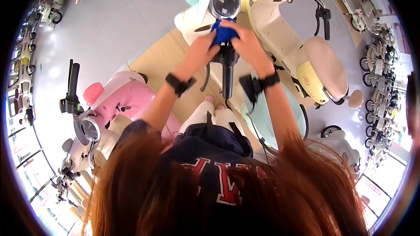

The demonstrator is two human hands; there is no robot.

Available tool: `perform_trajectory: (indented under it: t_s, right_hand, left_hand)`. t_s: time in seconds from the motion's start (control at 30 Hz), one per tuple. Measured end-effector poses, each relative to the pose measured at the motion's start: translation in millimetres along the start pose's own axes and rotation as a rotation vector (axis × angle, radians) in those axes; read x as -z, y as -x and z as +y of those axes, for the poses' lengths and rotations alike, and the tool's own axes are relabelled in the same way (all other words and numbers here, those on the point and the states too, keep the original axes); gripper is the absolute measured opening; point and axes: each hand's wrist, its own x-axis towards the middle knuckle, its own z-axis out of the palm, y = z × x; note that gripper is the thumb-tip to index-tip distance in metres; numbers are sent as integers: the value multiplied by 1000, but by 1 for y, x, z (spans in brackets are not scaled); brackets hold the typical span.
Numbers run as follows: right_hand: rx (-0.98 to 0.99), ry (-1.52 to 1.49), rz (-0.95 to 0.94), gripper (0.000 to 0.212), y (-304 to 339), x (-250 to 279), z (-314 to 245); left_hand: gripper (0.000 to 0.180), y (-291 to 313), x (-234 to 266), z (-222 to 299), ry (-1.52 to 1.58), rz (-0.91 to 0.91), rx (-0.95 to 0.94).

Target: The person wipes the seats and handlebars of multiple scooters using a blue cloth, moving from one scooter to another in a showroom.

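Note:
A crumpled blue cloth (222, 34) is bunched between my two hands, just below a round, dark-faced part (225, 2) with a silver rim on a mint-green scooter (205, 4). My left hand (203, 49) grips the cloth from the left, fingertips against it. From the right, my right hand (246, 43) closes on the cloth, with its index finger laid over the top. Directly under the cloth, the black handlebar grip (228, 78) points toward me, a brake lever (205, 78) beside it. What the cloth covers is hidden.
A pink scooter (127, 98) stands at the left, its handlebar raised. At the right is a cream-and-yellow scooter (280, 26) with a beige seat (326, 65). The mint seat (275, 116) lies under my right forearm. Rows of scooters (378, 91) line both sides.

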Motion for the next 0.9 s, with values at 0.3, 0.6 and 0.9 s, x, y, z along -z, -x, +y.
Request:
perform_trajectory:
  t_s: [0.3,0.6,0.9]
  right_hand:
    - [319,235,83,66,58,-25,-3]
    - [383,400,-111,83,168,-66,22]
    - [351,97,-84,69,187,-48,18]
  left_hand:
    - [57,54,-5,22,31,-37,54]
    - [81,184,-105,-2,-190,134,-21]
    - [65,194,-115,28,21,214,141]
